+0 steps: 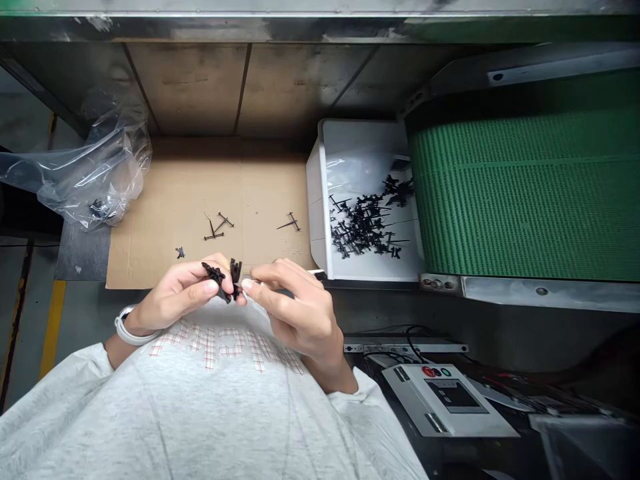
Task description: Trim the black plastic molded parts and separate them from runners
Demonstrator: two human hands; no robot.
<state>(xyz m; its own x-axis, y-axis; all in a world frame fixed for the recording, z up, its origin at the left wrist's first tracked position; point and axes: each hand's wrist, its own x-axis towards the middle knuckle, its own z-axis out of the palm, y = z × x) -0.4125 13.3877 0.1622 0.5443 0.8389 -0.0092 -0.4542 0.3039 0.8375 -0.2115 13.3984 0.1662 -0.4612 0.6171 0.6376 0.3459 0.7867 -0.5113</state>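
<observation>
My left hand point(175, 293) pinches a small black plastic part point(223, 277) between thumb and fingers, close to my chest. My right hand point(295, 307) is closed too, its fingertips gripping the same black part from the right side. The two hands meet over the near edge of a cardboard sheet point(175, 193). A white band circles my left wrist.
Loose black sprue pieces point(217, 227) lie on the cardboard. A white bin point(315, 193) to the right holds several black parts point(365, 223). A green conveyor belt point(525, 193) feeds over it. A clear plastic bag point(90, 173) sits at left; a control box point(445, 397) lower right.
</observation>
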